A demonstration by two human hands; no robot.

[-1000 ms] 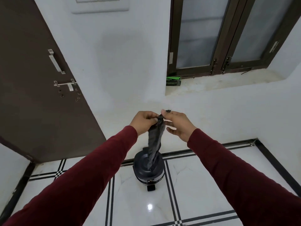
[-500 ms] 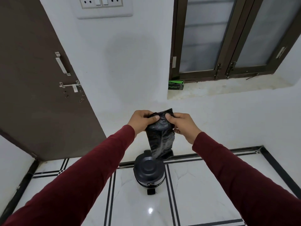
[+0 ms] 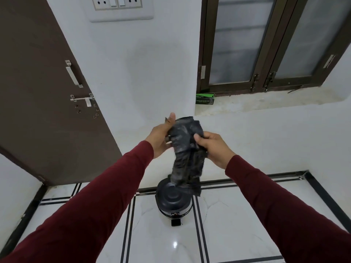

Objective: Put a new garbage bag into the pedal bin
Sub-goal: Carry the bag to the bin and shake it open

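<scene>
Head view: two dark red sleeves are seen entering from the lower corners, cut off by the frame edge. The left hand is closed on the left side of a black garbage bag, thumb raised at its top edge; its fingers are hidden behind the plastic. The right hand is pinched on the right edge of the bag, thumb in front. The bag is held in the air, crumpled and only partly unfolded; whether its mouth is open cannot be told. Below, the pedal bin is noted standing on the white tiled floor, lid shut, its far rim covered by the hanging bag. Lettering on the bin front is unreadable. Further off, a green box lies on the window ledge; its print is too small to read. The brown door and wall switch plate are cropped.
</scene>
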